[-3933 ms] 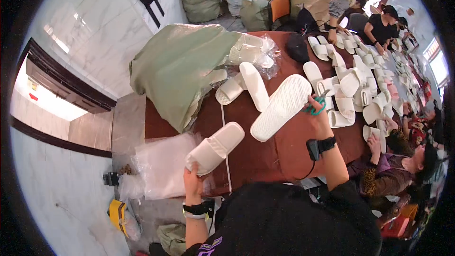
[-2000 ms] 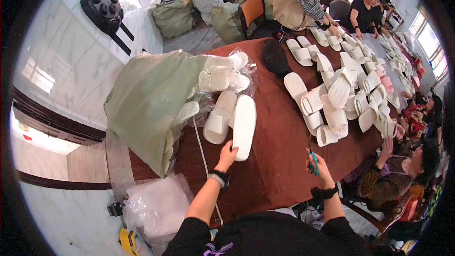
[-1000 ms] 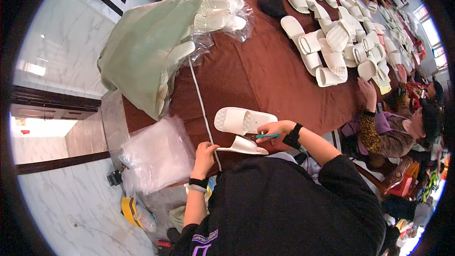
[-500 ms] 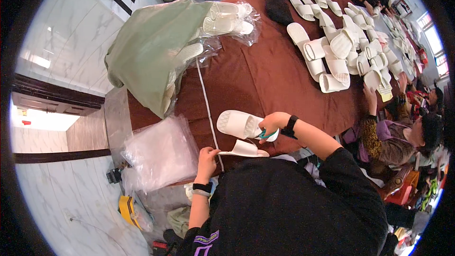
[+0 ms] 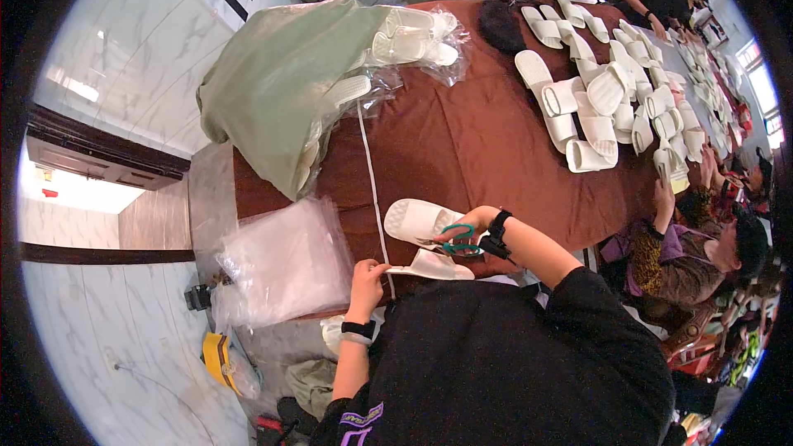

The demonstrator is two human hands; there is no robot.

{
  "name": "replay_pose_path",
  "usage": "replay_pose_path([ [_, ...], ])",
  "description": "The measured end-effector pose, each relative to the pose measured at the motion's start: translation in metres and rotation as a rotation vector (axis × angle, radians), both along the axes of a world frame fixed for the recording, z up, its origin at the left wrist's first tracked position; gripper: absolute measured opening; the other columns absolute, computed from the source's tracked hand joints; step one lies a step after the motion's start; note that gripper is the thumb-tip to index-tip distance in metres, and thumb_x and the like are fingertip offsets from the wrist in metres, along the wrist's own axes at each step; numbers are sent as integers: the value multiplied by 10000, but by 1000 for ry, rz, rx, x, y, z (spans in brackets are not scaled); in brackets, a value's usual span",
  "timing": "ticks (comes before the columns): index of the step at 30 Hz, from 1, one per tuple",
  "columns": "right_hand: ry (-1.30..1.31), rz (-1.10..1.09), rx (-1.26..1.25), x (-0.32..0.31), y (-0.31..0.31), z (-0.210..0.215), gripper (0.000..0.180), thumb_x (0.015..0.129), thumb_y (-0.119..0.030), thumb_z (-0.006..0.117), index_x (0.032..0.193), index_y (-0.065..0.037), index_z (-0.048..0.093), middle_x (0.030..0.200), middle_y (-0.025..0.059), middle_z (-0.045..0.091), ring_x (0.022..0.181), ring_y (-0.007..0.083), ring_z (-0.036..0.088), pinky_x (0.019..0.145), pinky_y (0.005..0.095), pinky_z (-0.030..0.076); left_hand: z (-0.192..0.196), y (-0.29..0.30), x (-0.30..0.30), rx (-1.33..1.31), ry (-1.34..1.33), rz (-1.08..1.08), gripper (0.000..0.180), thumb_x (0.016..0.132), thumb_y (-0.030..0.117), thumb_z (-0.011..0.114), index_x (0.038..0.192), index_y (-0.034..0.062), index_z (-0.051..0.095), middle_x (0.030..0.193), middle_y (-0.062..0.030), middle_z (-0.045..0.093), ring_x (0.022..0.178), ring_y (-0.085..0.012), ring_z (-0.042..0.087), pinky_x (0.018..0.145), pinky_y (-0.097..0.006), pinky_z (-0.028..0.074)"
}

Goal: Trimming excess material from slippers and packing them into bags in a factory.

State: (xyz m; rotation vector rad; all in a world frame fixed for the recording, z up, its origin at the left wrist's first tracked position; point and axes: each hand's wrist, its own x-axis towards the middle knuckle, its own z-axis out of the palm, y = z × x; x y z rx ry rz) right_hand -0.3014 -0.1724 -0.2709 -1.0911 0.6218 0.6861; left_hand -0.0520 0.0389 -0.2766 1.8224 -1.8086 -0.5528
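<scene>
White flat foam slippers, two of them, lie at the near edge of the brown-clothed table [image 5: 462,140], right in front of the person. One white slipper [image 5: 415,220] lies sole up on the cloth, and the second white slipper [image 5: 434,267] sits just nearer, tilted at the table edge. The left hand [image 5: 368,276] grips the heel end of this nearer slipper with its fingers closed on it. The right hand [image 5: 469,226] is clenched around the green-handled scissors [image 5: 453,243], whose blades point toward the spot between the two slippers; whether the blades touch either slipper cannot be told. A black band sits on each wrist.

A thin white cord [image 5: 371,173] runs along the cloth from the far side down to the left hand. To the left, a stack of clear plastic bags [image 5: 281,263] lies on a lower surface beside the table. Farther back, a large pale green sack [image 5: 281,83] spills more white slippers in clear wrapping [image 5: 409,37]. Rows of loose white slippers [image 5: 595,107] cover the right part of the table, where other people sit.
</scene>
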Motion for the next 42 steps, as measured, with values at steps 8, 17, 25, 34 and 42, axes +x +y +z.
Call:
replay_pose_path([
  [8, 52, -3, 123, -21, -8, 8, 422, 862, -543, 537, 860, -132, 631, 639, -15, 567, 532, 88, 495, 465, 239, 360, 1, 1, 1, -17, -1, -2, 304, 700, -75, 522, 924, 79, 660, 905, -127, 547, 932, -322, 514, 824, -399, 430],
  [17, -218, -152, -43, -5, 9, -8, 447, 894, -511, 497, 816, -78, 576, 543, -37, 424, 439, 72, 379, 395, 232, 282, -1, 1, 2, -50, -29, 43, 271, 715, -52, 528, 904, 89, 662, 882, -120, 554, 926, -312, 521, 815, -405, 424],
  [25, -256, -515, -404, -8, -16, -3, 517, 811, -541, 607, 964, -48, 582, 772, 19, 586, 666, 125, 567, 581, 267, 437, 11, -13, -12, -12, -233, 19, 423, 700, 6, 568, 1105, 125, 579, 1078, -106, 556, 1083, -313, 491, 987, -504, 333],
  [34, -394, -308, -1315, 60, -22, -10, 453, 727, -344, 686, 1118, -173, 534, 876, 139, 652, 828, 346, 627, 690, 453, 493, 20, -74, -82, 233, -366, -528, 649, 613, 153, 733, 1224, 168, 515, 1296, -139, 443, 1200, -301, 423, 997, -505, 343],
  [42, -397, 216, -1401, 83, -26, -21, 405, 710, -189, 665, 1088, -131, 532, 889, 128, 644, 829, 332, 629, 677, 444, 500, 59, -67, -74, 135, -195, -485, 409, 619, 47, 632, 1014, 151, 613, 1010, -40, 591, 1055, -248, 514, 775, -416, 435],
])
